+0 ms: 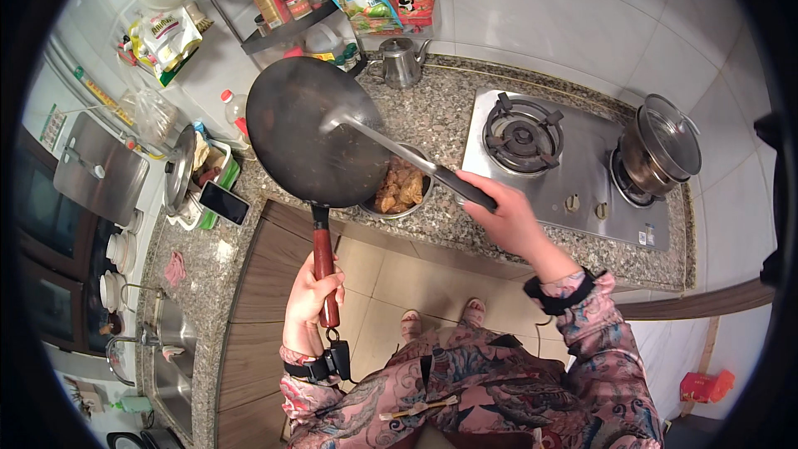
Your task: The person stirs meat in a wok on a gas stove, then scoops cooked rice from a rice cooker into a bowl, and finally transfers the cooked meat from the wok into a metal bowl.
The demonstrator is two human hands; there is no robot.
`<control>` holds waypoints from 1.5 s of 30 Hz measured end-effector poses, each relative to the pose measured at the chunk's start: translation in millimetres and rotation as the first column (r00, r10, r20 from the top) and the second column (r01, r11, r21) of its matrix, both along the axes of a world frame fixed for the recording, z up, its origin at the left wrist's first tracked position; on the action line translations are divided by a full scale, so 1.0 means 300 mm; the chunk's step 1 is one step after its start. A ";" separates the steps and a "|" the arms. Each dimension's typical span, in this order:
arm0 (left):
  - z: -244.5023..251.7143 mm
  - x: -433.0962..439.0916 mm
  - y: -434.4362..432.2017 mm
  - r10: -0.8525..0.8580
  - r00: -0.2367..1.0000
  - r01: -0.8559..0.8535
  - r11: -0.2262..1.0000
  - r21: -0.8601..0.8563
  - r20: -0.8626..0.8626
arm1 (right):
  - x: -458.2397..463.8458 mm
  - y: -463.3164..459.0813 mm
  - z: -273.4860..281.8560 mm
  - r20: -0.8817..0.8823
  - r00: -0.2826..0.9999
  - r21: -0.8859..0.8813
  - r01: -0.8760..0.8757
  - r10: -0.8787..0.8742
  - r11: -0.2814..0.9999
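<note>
My left hand [317, 293] grips the reddish wooden handle of a dark wok [293, 137], which is raised over the counter to the left of the stove. In my right hand [508, 212] is the black handle of a metal wok spatula [399, 148]. The spatula's blade reaches into the wok and looks blurred against its inner surface. Partly hidden beneath the wok's right side, a metal bowl [416, 209] holds browned chunks of food [402, 187].
A gas stove [580, 137] carries a lidded pot [651, 149] on its right burner; the left burner [522, 131] is bare. Behind the bowl stands a metal kettle [400, 63]. At left are a phone [224, 202], a pot lid [180, 168] and a sink [173, 380].
</note>
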State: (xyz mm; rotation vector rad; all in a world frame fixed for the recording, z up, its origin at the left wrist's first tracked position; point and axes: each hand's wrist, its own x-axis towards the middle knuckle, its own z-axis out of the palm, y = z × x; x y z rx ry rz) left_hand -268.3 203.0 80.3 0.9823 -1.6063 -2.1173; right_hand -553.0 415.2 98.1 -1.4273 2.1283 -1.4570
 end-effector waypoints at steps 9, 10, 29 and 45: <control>0.006 0.005 0.036 -0.013 0.999 0.015 0.998 0.060 -0.033 | 0.166 -0.324 0.028 0.930 0.223 -0.279 -0.094 0.294 0.956; 0.007 0.001 0.035 -0.013 1.000 0.015 0.998 0.066 -0.028 | 0.178 -0.314 0.021 0.923 0.253 -0.268 -0.124 0.291 0.956; -0.021 -0.030 -0.017 -0.061 0.998 0.061 0.994 0.095 -0.010 | 0.026 0.016 -0.081 0.249 0.967 0.193 -0.106 0.056 0.975; 0.044 -0.011 0.055 -0.083 0.988 0.096 0.991 -0.098 0.128 | -0.020 0.081 -0.110 0.082 0.996 0.169 -0.033 0.019 0.985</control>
